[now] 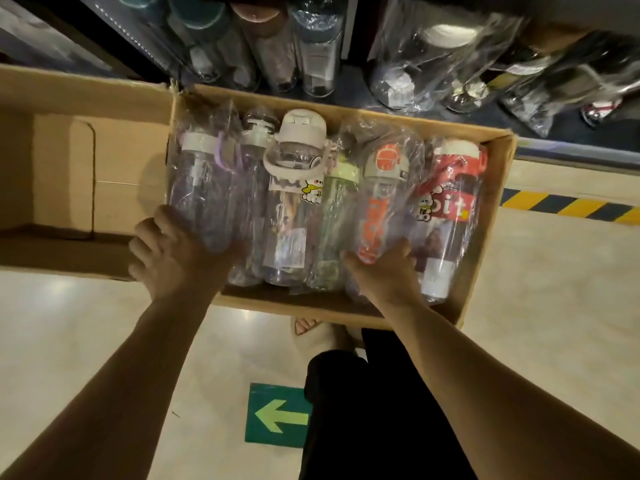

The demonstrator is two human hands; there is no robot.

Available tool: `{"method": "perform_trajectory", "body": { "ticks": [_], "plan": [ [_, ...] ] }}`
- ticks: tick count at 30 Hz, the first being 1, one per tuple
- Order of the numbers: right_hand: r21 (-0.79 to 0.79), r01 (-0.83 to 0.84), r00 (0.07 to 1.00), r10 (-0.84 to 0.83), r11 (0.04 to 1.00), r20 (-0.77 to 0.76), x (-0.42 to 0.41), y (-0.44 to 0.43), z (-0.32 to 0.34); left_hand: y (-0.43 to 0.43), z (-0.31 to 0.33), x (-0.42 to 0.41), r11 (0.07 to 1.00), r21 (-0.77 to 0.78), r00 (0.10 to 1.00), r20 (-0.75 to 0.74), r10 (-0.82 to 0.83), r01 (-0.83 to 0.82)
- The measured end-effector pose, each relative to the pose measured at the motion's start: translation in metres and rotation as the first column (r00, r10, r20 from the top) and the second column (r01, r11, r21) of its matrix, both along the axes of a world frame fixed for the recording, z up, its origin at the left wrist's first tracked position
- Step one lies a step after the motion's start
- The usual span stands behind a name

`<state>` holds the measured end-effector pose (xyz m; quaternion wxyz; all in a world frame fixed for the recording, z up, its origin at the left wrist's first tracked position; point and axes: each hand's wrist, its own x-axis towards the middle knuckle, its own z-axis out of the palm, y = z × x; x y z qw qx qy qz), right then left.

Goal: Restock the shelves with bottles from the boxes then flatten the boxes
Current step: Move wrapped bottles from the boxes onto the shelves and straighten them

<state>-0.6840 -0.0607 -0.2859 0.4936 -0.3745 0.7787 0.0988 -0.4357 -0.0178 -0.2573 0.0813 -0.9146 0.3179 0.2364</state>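
Cardboard box (491, 209), open, just before the shelf (568, 148) edge: plastic-wrapped bottles lying side by side, caps toward the shelf. Left hand (180, 252): fingers curled round the base of the purple bottle (201, 188) at the box's left end. Right hand (384, 273): thumb and fingers clamped on the base of the orange bottle (379, 206), second from the right wall. Green arrow sign (277, 415) on floor

On the floor (554, 323): arrow sign (277, 415), striped tape (568, 204), apparently the box (311, 308).
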Motion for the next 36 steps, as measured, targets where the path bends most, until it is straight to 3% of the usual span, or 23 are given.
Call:
{"method": "perform_trajectory", "body": {
  "ticks": [5,12,15,19,28,36],
  "plan": [
    [0.009,0.026,0.999,-0.026,1.000,-0.044,0.002,-0.001,-0.013,-0.003,0.000,0.010,1.000,0.002,0.999,-0.035,0.024,-0.024],
    [-0.071,0.094,0.996,-0.093,0.993,0.017,0.000,0.006,-0.018,-0.009,0.008,0.016,0.996,0.040,0.988,-0.129,0.080,-0.075],
    [-0.064,0.152,0.986,-0.147,0.986,0.077,-0.002,0.006,-0.009,-0.004,0.014,0.016,0.983,0.088,0.956,-0.232,0.177,-0.161],
    [-0.050,0.227,0.951,-0.211,0.973,0.225,-0.003,0.007,0.023,0.007,0.039,0.010,0.954,0.077,0.840,-0.459,0.291,-0.289],
    [-0.155,0.187,0.894,-0.103,0.970,0.436,-0.023,0.003,0.194,0.023,0.192,-0.031,0.803,-0.087,0.544,-0.778,0.315,-0.589],
    [-0.311,0.146,0.786,0.081,0.939,0.613,-0.054,-0.021,0.424,0.013,0.405,-0.077,0.778,-0.256,0.591,-0.787,0.178,-0.574]
  ]
}}
